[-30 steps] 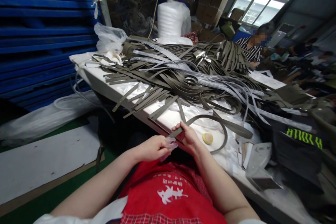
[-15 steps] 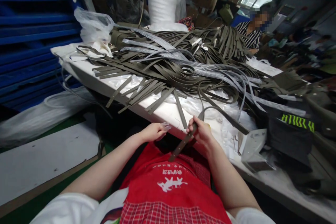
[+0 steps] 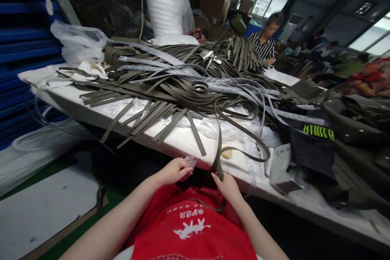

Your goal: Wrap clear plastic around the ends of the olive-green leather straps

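A small piece of clear plastic (image 3: 190, 161) is pinched in my left hand (image 3: 178, 170), just off the table's front edge. My right hand (image 3: 227, 186) grips a dark olive strap (image 3: 218, 158) at the edge, above the red apron. From there the strap loops up onto the table and curls back. Behind my hands lies a big pile of olive straps (image 3: 189, 93), some with punched holes at their ends, mixed with plastic-wrapped strips (image 3: 170, 63). A round yellow item (image 3: 226, 152) rests on the table near my right hand.
White table (image 3: 152, 138) with a clear-wrapped box (image 3: 282, 166) and black bag (image 3: 313, 150) on the right. Blue pallets (image 3: 24, 48) stand left. A wrapped white roll (image 3: 166, 14) stands behind the pile. A person in stripes (image 3: 263, 44) sits beyond the table; others are farther right.
The view has shifted right. My right hand has moved down toward the apron with the strap, and the yellow item now shows. My left hand still holds the plastic.
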`<action>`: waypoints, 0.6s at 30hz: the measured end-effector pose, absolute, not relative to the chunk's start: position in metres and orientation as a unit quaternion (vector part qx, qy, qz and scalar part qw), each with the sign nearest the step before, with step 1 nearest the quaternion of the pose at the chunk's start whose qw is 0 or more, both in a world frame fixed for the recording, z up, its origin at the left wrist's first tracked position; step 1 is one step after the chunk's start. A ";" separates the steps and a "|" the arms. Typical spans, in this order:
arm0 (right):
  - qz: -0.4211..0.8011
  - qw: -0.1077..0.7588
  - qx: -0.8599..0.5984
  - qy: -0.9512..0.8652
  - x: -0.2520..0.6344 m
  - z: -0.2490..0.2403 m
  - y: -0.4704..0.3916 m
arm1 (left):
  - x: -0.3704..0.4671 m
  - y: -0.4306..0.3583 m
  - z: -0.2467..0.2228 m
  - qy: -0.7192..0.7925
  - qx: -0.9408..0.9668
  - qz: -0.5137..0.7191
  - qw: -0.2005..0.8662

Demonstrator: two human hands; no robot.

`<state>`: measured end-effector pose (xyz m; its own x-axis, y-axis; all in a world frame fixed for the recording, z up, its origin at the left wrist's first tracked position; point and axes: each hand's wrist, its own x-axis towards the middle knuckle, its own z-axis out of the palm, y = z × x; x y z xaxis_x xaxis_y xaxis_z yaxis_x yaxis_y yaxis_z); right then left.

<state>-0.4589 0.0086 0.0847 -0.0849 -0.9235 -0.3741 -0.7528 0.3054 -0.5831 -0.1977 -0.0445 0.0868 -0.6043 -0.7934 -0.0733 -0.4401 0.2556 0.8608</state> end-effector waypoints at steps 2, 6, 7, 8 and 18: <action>-0.102 0.382 -0.566 0.723 -0.455 0.067 0.010 | -0.197 -0.045 0.092 -0.768 0.400 -0.459 0.200; -0.111 0.461 -0.570 0.671 -0.438 0.047 0.010 | -0.188 -0.042 0.103 -0.764 0.410 -0.456 0.201; -0.115 0.481 -0.575 0.652 -0.432 0.050 0.009 | -0.185 -0.041 0.108 -0.761 0.416 -0.458 0.193; -0.125 0.499 -0.578 0.634 -0.426 0.056 0.008 | -0.181 -0.039 0.114 -0.758 0.420 -0.465 0.183; -0.580 0.585 -0.365 0.434 -0.414 0.214 -0.054 | -0.188 -0.008 0.191 -0.765 0.192 -0.561 0.251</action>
